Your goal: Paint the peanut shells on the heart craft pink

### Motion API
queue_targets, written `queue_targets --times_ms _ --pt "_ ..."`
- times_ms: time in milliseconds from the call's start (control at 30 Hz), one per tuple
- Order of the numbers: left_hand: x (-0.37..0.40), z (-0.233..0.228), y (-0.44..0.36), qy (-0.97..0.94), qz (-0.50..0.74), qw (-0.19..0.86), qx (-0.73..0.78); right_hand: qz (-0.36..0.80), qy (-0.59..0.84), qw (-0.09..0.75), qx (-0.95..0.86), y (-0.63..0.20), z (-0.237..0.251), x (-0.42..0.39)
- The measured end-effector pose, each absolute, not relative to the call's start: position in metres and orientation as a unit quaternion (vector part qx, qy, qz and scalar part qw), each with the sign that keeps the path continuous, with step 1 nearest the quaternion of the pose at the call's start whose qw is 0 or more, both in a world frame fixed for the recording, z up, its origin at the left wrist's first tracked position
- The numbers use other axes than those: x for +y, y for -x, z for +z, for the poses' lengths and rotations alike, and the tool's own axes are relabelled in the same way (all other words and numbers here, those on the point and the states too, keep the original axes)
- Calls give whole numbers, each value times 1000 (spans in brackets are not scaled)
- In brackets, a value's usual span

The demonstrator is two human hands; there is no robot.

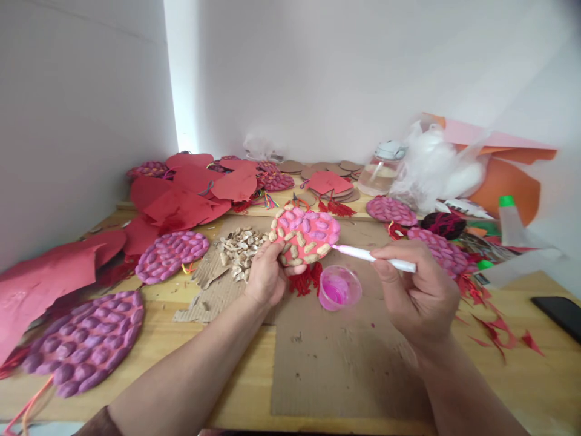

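Note:
My left hand (269, 275) grips the lower left edge of a red disc covered with peanut shells (303, 235). Shells on its upper part are painted purple-pink; those along the left and lower edge are plain tan. In my right hand (417, 290) is a white paintbrush (363, 252), its pink tip at the right edge of the disc by a tan shell. A small clear cup of magenta paint (339, 288) stands just below the disc, on brown cardboard (345, 369). A red tassel (306, 280) hangs under the disc.
Loose peanut shells (238, 249) lie piled on the left. Finished-looking purple discs (91, 339) and red paper pieces (181, 194) surround the work area. At the back stand a lidded water jar (381, 169) and a plastic bag (440, 163). A phone (558, 315) lies far right.

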State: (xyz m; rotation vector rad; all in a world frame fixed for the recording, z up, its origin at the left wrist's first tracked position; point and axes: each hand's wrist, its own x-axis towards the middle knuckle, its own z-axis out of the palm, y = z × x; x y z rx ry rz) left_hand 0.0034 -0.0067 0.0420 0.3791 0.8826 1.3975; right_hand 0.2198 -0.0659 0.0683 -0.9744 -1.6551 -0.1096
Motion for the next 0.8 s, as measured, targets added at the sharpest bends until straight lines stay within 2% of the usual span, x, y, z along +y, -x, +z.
queue_targets --times_ms 200,500,633,800 --pt "-6 38 -3 -169 611 672 383 -60 416 597 -683 -220 68 -64" --pt "-6 38 -2 -179 609 674 378 -46 425 609 -668 -220 68 -65" --pt "-5 36 -2 -180 609 674 377 -34 417 590 -691 -219 68 -65" --pt "-6 37 -2 -180 610 675 374 -61 437 604 -664 -220 66 -64"
